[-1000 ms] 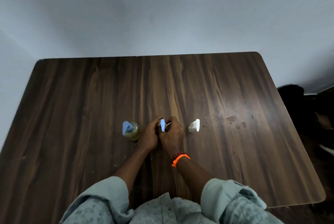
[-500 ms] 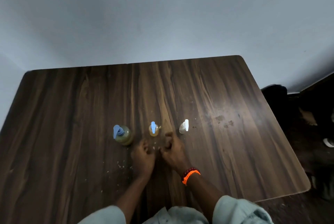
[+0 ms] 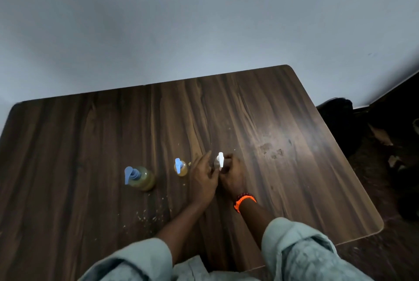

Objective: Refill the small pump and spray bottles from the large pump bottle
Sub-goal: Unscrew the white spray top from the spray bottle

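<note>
Three bottles stand in a row on the dark wooden table (image 3: pixel 283 122). The large pump bottle (image 3: pixel 141 178), yellowish with a blue pump, is at the left. The small pump bottle (image 3: pixel 180 167), also yellowish with a blue pump, stands in the middle, untouched. The small spray bottle (image 3: pixel 219 160) with a white top is at the right, between both hands. My right hand (image 3: pixel 231 175) curls round its right side. My left hand (image 3: pixel 203 177) touches its left side with the fingers extended; the bottle's lower body is hidden by the hands.
Pale crumbs (image 3: pixel 147 215) are scattered on the table in front of the large bottle. A stain (image 3: pixel 271 150) marks the wood to the right of the hands. A grey wall stands behind the table, and dark clutter (image 3: pixel 362 144) lies on the floor at the right.
Both hands left the small pump bottle, drew back toward me, then moved right and forward to the white-topped spray bottle. The camera view shifted left.
</note>
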The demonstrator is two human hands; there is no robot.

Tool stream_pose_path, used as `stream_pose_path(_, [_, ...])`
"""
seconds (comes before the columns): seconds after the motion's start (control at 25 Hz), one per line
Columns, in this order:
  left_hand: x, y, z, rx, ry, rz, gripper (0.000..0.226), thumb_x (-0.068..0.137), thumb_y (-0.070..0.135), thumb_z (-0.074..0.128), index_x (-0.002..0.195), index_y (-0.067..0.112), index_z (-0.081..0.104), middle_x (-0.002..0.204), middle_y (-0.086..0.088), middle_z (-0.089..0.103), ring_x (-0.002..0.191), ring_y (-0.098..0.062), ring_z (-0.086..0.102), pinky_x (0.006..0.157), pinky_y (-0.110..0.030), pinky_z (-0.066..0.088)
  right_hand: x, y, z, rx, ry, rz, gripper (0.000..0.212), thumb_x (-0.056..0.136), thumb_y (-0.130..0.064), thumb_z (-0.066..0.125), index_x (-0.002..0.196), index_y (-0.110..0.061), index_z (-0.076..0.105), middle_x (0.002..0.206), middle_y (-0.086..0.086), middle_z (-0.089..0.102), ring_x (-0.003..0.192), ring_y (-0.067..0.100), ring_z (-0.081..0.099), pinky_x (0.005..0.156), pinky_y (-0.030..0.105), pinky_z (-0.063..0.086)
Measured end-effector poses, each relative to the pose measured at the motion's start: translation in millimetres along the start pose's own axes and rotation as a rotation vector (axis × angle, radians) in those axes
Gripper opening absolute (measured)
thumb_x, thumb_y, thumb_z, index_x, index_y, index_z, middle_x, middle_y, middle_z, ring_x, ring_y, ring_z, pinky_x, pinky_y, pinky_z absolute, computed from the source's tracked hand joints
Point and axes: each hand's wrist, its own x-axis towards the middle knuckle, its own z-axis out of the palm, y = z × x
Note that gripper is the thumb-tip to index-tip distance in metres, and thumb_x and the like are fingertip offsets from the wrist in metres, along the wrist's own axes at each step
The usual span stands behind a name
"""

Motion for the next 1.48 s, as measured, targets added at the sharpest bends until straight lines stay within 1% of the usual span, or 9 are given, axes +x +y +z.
stream_pose_path(0.24, [23,1,1,-0.02,-0.095,-0.019,0.04,0.097,0.007,0.067,0.136,0.011,0.067,0.134,-0.009,0.073,0.126,-0.025,0.067,0.11,-0.045,0.054,5,-7,-7,-0.056,-0.104,-0.148,0.022,0.096,-0.013,0.063,0.111,-0.002,0.075,0.106,0.018,0.076,0.098,0.035,0.07,0.085,0.039,0.055])
stream_pose_path(0.4, [5,0,-14,-0.133,-0.151,-0.057,0.032,0.098,0.015,0.069,0.13,0.014,0.072,0.114,0.013,0.075,0.109,-0.002,0.07,0.092,-0.017,0.056,-14,-16,-22,-0.078,-0.321,-0.119,0.018,0.099,-0.016,0.06,0.105,-0.003,0.071,0.097,0.016,0.077,0.083,0.031,0.073,0.077,0.053,0.059])
stream_pose_path(0.52, [-24,-5,-35,-0.303,-0.158,-0.084,0.021,0.097,0.011,0.072,0.116,0.018,0.077,0.1,0.017,0.081,0.096,0.005,0.076,0.085,-0.017,0.059,-44,-25,-34,-0.006,-0.532,-0.157,0.017,0.099,-0.027,0.064,0.101,-0.011,0.07,0.093,0.009,0.077,0.08,0.025,0.075,0.074,0.05,0.062])
stream_pose_path(0.68, [-69,-7,-53,-0.495,0.019,-0.279,0.024,0.088,0.01,0.081,0.112,0.007,0.079,0.1,-0.01,0.084,0.092,-0.018,0.081,0.072,-0.024,0.063,-89,-36,-35,-0.046,-0.573,-0.253,0.023,0.099,-0.031,0.068,0.096,-0.008,0.073,0.078,-0.001,0.071,0.069,0.01,0.066,0.064,0.033,0.052])
stream_pose_path(0.88, [-99,1,-69,-0.486,0.291,-0.354,0.03,0.067,0.027,0.098,0.081,0.02,0.073,0.073,-0.001,0.079,0.068,-0.008,0.075,0.06,-0.022,0.06,-120,-52,-31,-0.184,-0.548,-0.426,0.025,0.101,-0.035,0.062,0.106,-0.013,0.071,0.087,0.004,0.072,0.073,0.017,0.068,0.068,0.043,0.056])
stream_pose_path(1.04, [-96,11,-79,-0.672,0.144,-0.375,0.029,0.077,0.03,0.09,0.1,0.016,0.078,0.094,-0.007,0.083,0.093,-0.02,0.08,0.069,-0.024,0.063,-125,-69,-34,-0.156,-0.606,-0.496,0.023,0.096,-0.031,0.068,0.115,-0.019,0.07,0.092,-0.007,0.073,0.078,0.008,0.068,0.065,0.026,0.055])
stream_pose_path(1.2, [-101,7,-97,-1.022,-0.127,-0.296,0.034,0.097,0.016,0.064,0.128,0.003,0.069,0.122,-0.015,0.079,0.118,-0.026,0.074,0.099,-0.037,0.061,-116,-72,-37,-0.027,-0.588,-0.335,0.022,0.096,-0.037,0.071,0.103,-0.016,0.076,0.088,0.004,0.075,0.078,0.018,0.071,0.07,0.045,0.059])
stream_pose_path(1.4, [-104,-4,-97,-0.932,0.071,-0.367,0.03,0.086,0.002,0.079,0.115,-0.002,0.074,0.103,-0.021,0.082,0.097,-0.033,0.077,0.083,-0.034,0.064,-122,-68,-39,0.052,-0.669,-0.279,0.022,0.095,-0.038,0.073,0.091,-0.017,0.077,0.08,0.004,0.075,0.055,0.002,0.063,0.052,0.02,0.048])
stream_pose_path(1.48, [-104,-3,-95,-0.899,0.139,-0.381,0.028,0.075,0.004,0.089,0.101,0.007,0.078,0.092,-0.014,0.082,0.088,-0.029,0.078,0.077,-0.037,0.064,-124,-67,-37,0.029,-0.638,-0.323,0.021,0.095,-0.039,0.072,0.092,-0.019,0.077,0.08,0.0,0.074,0.063,0.007,0.067,0.054,0.026,0.052])
